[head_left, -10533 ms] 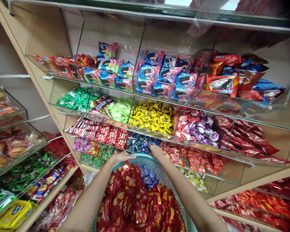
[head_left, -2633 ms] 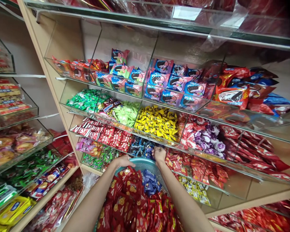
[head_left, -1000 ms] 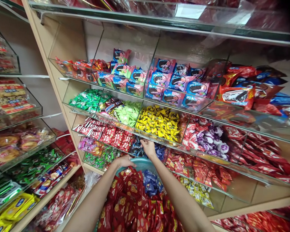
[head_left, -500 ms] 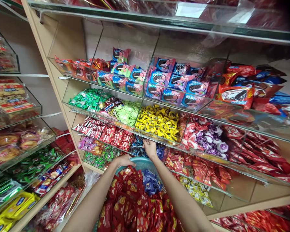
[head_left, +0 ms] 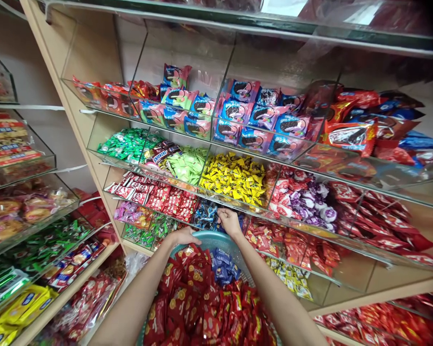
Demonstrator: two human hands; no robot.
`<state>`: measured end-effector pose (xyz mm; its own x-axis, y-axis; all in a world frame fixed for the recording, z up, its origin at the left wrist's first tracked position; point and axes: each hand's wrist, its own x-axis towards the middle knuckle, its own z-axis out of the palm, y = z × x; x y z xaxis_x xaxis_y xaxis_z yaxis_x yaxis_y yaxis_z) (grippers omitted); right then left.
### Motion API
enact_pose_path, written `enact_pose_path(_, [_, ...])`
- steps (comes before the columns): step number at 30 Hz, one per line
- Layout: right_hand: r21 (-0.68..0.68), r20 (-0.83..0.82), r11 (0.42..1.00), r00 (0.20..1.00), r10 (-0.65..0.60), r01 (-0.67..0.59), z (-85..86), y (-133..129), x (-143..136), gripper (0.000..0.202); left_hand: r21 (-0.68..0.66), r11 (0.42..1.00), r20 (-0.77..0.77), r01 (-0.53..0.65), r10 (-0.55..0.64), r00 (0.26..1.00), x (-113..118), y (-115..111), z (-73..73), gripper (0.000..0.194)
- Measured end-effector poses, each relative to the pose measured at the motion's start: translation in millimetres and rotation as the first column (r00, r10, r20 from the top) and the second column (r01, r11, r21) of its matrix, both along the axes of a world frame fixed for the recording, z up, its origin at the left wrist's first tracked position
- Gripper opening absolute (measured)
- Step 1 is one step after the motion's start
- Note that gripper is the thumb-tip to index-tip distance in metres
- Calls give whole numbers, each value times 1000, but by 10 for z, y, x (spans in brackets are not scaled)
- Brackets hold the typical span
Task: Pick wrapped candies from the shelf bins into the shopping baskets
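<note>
A teal basket (head_left: 206,236) at the bottom centre holds red packets with orange-slice prints (head_left: 187,288), blue-wrapped candies (head_left: 223,267) and red-and-yellow sweets (head_left: 241,302). My left hand (head_left: 184,236) is closed on the basket's far left rim. Beyond that rim, my right hand (head_left: 229,222) is at the front of a shelf bin of dark blue candies (head_left: 206,214), its fingers curled together; whatever they may hold is too small to make out. Red packets (head_left: 176,203) lie in the bin left of the blue ones.
Glass-fronted shelves (head_left: 209,143) rise ahead with yellow candies (head_left: 234,178), green candies (head_left: 122,144) and wrapped cookies (head_left: 234,113). A glass shelf edge runs just above my right hand. Purple and red candies (head_left: 306,199) lie to the right. Another shelf unit (head_left: 75,264) stands at left.
The view has shifted slightly, and the shelves sit a little higher and further left. My right hand has moved slightly right relative to the blue candies. My left hand stays on the rim.
</note>
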<state>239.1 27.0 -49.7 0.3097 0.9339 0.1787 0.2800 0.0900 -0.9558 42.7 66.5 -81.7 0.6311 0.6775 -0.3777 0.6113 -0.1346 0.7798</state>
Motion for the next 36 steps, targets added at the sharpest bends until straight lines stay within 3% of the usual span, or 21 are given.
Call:
enact_pose_path(6, [9, 28, 1000, 1000, -8, 7, 17, -193, 179, 41, 35, 999, -42, -30, 31, 999, -11, -16, 77, 43])
enact_pose_path(10, [-52, 215, 996, 975, -60, 72, -43, -372, 298, 33, 46, 999, -51, -27, 29, 998, -5, -18, 87, 38])
enact_pose_path(14, [-57, 574, 986, 813, -98, 159, -149, -407, 342, 24, 27, 1000, -42, -11, 12, 999, 5, -11, 50, 35])
enact_pose_path(16, [-57, 669, 979, 736, -108, 195, -181, -352, 329, 25, 16, 1000, -38, -11, 12, 999, 2, -11, 39, 35])
enact_pose_path(21, [-104, 634, 931, 744, -209, 350, -190, -149, 273, 16, -19, 1000, -15, -11, 11, 1000, -9, -24, 52, 40])
enact_pose_path(27, [-100, 592, 912, 761, -267, 398, -182, -44, 264, 16, -7, 1000, -7, -19, 19, 1000, -2, -25, 53, 40])
enact_pose_path(32, [-67, 568, 912, 766, -300, 406, -117, -117, 242, 16, -17, 1000, -4, -9, 9, 1000, -7, -22, 56, 37])
enact_pose_path(36, [-15, 565, 932, 772, -291, 362, -40, -323, 179, 16, -13, 999, -1, -30, 30, 1000, -8, -28, 85, 40])
